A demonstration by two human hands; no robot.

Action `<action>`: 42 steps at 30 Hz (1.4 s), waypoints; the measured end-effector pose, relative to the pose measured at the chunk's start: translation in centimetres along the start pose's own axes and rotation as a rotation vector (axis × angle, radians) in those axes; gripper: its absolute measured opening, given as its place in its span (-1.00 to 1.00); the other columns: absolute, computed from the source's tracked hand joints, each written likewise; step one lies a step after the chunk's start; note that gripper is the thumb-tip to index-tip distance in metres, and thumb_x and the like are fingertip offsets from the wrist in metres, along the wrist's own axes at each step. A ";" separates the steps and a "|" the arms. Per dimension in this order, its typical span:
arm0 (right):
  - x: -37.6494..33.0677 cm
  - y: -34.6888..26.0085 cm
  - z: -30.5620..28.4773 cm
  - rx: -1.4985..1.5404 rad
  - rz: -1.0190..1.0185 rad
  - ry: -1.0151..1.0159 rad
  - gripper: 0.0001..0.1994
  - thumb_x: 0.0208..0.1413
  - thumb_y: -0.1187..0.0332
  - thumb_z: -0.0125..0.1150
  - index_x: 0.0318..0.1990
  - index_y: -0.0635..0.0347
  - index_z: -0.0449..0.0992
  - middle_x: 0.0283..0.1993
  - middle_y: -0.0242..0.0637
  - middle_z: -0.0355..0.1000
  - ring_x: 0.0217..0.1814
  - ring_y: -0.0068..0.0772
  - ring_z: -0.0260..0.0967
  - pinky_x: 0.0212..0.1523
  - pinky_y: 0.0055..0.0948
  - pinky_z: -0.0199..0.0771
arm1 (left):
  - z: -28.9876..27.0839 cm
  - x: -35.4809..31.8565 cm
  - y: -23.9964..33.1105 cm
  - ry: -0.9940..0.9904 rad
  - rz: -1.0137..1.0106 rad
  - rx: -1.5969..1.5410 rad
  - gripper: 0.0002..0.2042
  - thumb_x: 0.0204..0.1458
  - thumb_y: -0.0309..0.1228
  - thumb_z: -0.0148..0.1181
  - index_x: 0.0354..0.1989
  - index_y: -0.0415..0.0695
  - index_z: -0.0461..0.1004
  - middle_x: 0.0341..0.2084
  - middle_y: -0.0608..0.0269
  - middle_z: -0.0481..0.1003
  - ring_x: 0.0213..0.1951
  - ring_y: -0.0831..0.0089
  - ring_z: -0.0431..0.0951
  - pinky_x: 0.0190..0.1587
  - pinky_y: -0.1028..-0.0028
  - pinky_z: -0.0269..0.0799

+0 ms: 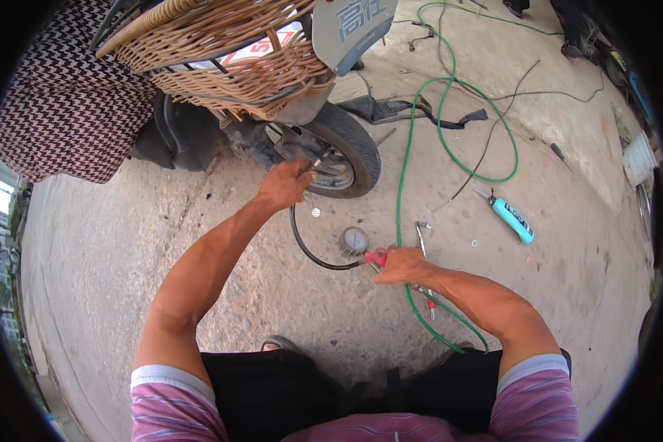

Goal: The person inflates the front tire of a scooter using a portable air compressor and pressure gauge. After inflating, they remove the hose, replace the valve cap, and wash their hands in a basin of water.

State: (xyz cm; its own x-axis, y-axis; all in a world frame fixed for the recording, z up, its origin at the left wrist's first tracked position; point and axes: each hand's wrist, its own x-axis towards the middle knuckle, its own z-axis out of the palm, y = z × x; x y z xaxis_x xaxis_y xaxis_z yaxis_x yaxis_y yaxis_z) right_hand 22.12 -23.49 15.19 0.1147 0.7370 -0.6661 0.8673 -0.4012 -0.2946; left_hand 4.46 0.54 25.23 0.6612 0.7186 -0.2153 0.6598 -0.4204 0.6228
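Note:
My left hand (283,184) is closed around the metal chuck end of a short black hose (309,253), held against the scooter's front wheel (361,147) among the spokes. The valve itself is too small to make out. Lower and to the right, my right hand (402,265) grips the red-handled tire inflator (374,257). Its round dial gauge (356,240) points up, just left of the handle. The black hose curves from the inflator to my left hand. A green air hose (401,191) runs past my right hand and loops over the ground.
A wicker basket (221,62) overhangs the wheel; a houndstooth cover (74,103) drapes the scooter at left. Right of my right hand lie a metal wrench (421,239), a turquoise bottle (513,219) and a screwdriver (558,153). A white bucket (640,159) stands far right.

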 end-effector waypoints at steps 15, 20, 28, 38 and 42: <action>-3.4 2.6 -7.7 -0.057 -0.020 0.099 -0.31 -0.30 -0.09 0.23 -0.14 0.41 0.47 -0.21 0.00 0.53 -0.13 -0.05 0.51 -0.08 -0.22 0.47 | 0.0 2.1 0.1 -0.053 -0.053 -0.120 -0.69 0.09 -0.25 0.12 -0.25 -0.32 0.45 -0.51 -0.01 0.51 -0.56 0.31 0.57 -0.35 0.30 0.44; -3.2 2.8 -6.6 -0.042 -0.041 0.136 -0.28 -0.30 -0.12 0.25 -0.12 0.38 0.45 -0.19 -0.03 0.52 -0.12 -0.05 0.50 -0.06 -0.22 0.47 | 0.4 3.5 -1.1 -0.071 -0.057 -0.169 -0.70 0.09 -0.25 0.14 -0.28 -0.30 0.42 -0.52 0.12 0.48 -0.59 0.40 0.52 -0.42 0.34 0.40; -2.6 3.3 -7.7 -0.010 -0.034 0.217 -0.30 -0.32 -0.12 0.30 -0.14 0.36 0.44 -0.21 -0.03 0.51 -0.12 -0.06 0.50 -0.07 -0.23 0.47 | 1.5 2.6 -0.1 0.139 0.016 0.024 -0.72 0.09 -0.26 0.14 -0.39 -0.30 0.45 -0.59 0.06 0.46 -0.59 0.29 0.52 -0.39 0.32 0.42; 0.8 2.7 -5.2 -0.010 -0.148 0.167 -0.28 -0.32 -0.17 0.31 -0.12 0.31 0.46 -0.19 -0.06 0.51 -0.11 -0.07 0.48 -0.08 -0.22 0.46 | 0.9 2.7 0.1 -0.058 -0.199 -0.340 -0.70 0.10 -0.23 0.14 -0.40 -0.29 0.48 -0.58 0.21 0.47 -0.62 0.45 0.43 -0.48 0.38 0.36; 1.6 2.0 -6.8 0.073 -0.156 0.113 -0.28 -0.28 -0.27 0.28 -0.17 0.25 0.51 -0.18 -0.10 0.52 -0.10 -0.10 0.47 -0.10 -0.23 0.45 | 1.3 2.8 -0.9 -0.050 -0.173 -0.398 -0.72 0.12 -0.26 0.13 -0.39 -0.30 0.47 -0.57 0.22 0.46 -0.63 0.48 0.41 -0.52 0.40 0.33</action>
State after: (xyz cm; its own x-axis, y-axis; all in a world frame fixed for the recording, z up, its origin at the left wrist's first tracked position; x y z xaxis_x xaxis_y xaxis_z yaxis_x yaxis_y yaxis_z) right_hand 27.34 -19.36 18.19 0.0387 0.8480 -0.5286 0.8419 -0.3127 -0.4399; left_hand 6.16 2.17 23.08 0.5759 0.7278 -0.3724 0.5798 -0.0425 0.8136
